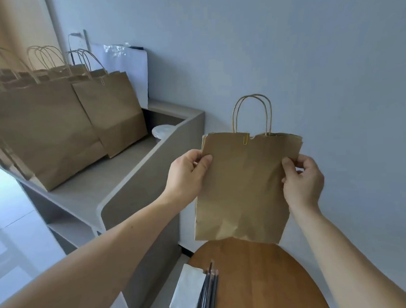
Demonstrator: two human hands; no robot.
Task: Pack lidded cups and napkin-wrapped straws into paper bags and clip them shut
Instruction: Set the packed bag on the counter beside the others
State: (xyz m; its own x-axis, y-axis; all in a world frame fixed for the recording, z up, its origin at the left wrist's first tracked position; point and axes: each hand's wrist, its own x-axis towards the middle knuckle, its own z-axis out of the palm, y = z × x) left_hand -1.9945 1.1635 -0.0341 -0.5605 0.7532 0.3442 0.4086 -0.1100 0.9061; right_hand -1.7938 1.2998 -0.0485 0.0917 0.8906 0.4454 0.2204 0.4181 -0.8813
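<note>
no readable text, plain paper bag (243, 184), no labels, brands or numbers

Brown paper bag (243, 187), yellow clip (245, 138); white napkins (187, 292); dark straws (209, 291); wood-brown table (272, 279).

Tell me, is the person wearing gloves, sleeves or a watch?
No. The left hand and right hand are bare, with no gloves or rings showing. The left forearm and right forearm are bare too: no sleeves, watch or bracelet in view.
</note>
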